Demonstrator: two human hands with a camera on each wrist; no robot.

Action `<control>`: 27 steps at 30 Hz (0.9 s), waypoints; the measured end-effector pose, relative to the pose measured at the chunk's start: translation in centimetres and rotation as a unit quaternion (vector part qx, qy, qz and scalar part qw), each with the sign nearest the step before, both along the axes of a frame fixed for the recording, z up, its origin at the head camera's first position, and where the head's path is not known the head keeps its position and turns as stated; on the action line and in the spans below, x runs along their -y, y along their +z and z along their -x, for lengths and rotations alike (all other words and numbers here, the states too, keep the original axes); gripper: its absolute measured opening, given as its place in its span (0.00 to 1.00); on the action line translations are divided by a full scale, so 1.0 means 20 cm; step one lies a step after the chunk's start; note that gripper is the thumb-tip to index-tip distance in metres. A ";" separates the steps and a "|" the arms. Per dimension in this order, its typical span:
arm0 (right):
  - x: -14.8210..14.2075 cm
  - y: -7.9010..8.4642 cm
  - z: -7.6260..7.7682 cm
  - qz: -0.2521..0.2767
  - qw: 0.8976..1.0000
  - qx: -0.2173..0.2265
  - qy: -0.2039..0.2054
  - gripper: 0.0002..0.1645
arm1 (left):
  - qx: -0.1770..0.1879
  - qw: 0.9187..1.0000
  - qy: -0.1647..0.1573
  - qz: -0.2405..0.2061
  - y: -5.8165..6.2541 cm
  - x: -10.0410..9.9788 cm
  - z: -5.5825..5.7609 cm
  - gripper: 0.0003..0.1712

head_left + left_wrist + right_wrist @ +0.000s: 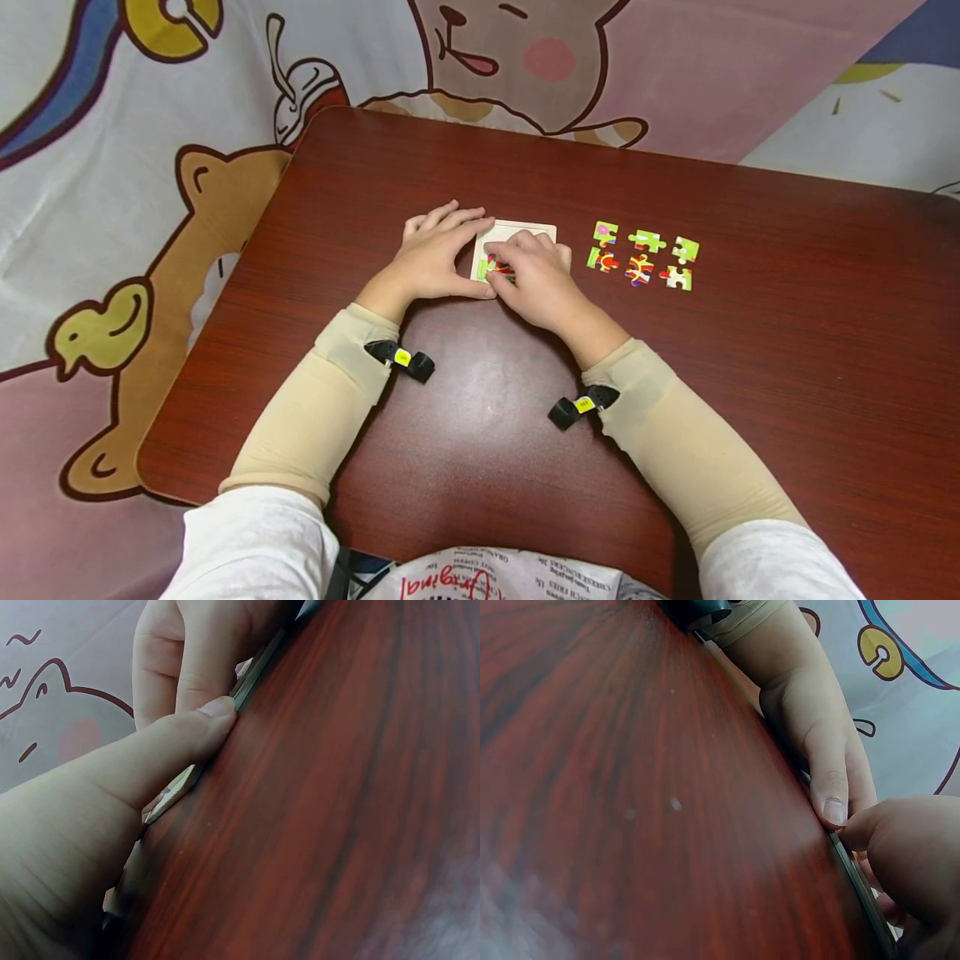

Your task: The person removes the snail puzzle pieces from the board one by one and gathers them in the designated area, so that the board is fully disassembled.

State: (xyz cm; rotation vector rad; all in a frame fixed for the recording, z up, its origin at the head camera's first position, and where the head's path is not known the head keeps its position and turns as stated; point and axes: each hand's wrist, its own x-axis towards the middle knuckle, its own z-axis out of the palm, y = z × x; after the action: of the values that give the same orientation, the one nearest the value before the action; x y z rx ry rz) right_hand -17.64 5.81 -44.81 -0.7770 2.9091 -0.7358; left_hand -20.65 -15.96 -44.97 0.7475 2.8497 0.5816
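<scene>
A pale square puzzle tray point(525, 226) lies on the table, with a green and red puzzle piece point(501, 268) at its near left. My left hand point(429, 260) holds the tray from the left, its index finger at the far edge and its thumb point(180, 742) along the near edge. Over the tray, my right hand point(542, 279) has curled fingers, with thumb and index fingertip on either side of the piece. That hand covers most of the tray's right half. In the right wrist view, the thumbs of both hands meet close over the tray's edge point(862, 892).
Several loose puzzle pieces point(639, 269), green with red, yellow and white, lie in two rows right of the tray. The dark red-brown table point(787, 350) has a rounded far left corner. A cartoon-printed cloth point(510, 50) hangs behind and to the left.
</scene>
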 end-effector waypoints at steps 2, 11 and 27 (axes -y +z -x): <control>0.00 0.00 0.00 0.000 1.000 0.004 0.002 0.25 | 0.000 1.000 0.000 0.001 0.00 0.00 0.00 0.64; 0.00 0.01 0.00 0.022 1.000 0.015 -0.004 0.21 | 0.000 1.000 -0.002 0.002 0.00 0.00 0.00 0.64; -0.01 -0.01 0.00 0.051 0.999 0.005 -0.006 0.19 | -0.001 1.000 -0.001 -0.002 0.00 0.00 0.00 0.65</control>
State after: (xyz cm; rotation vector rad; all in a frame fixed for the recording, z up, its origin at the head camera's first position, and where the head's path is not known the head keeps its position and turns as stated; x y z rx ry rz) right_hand -17.65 5.93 -45.02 -0.7628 2.8886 -0.8924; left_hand -20.58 -15.94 -44.90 0.7528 2.8501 0.5853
